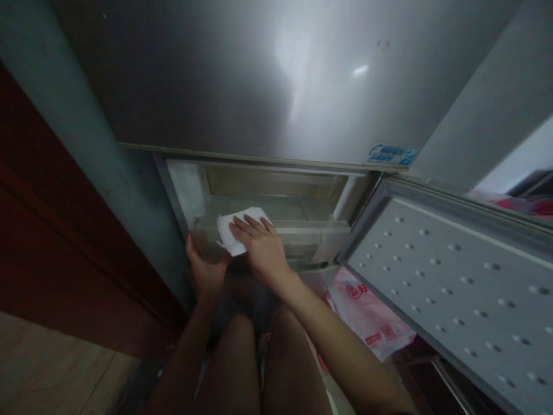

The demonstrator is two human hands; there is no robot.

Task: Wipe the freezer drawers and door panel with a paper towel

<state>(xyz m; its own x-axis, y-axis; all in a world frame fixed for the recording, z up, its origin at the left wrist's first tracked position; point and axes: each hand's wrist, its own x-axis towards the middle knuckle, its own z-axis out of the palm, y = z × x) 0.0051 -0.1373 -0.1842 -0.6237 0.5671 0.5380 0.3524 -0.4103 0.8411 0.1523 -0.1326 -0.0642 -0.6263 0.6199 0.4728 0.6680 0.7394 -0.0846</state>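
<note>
Wiping under way: right hand (pixel 259 248) flat, fingers spread, pressing white cloth (pixel 235 230) on drawer (pixel 302 239) front; left hand (pixel 203 271) gripping its corner. Most still unwiped, seemingly.

The right hand (pixel 259 245) presses a white cloth (pixel 235 229) flat against the front edge of a clear drawer (pixel 302 236) in the open lower part of a fridge (pixel 268 86) — fingers spread over it. The left hand (pixel 203 271) grips the drawer's near left corner from below. The door (pixel 453 276) stands swung open at right — a pink-printed plastic bag (pixel 367 311) lies below it.
</note>
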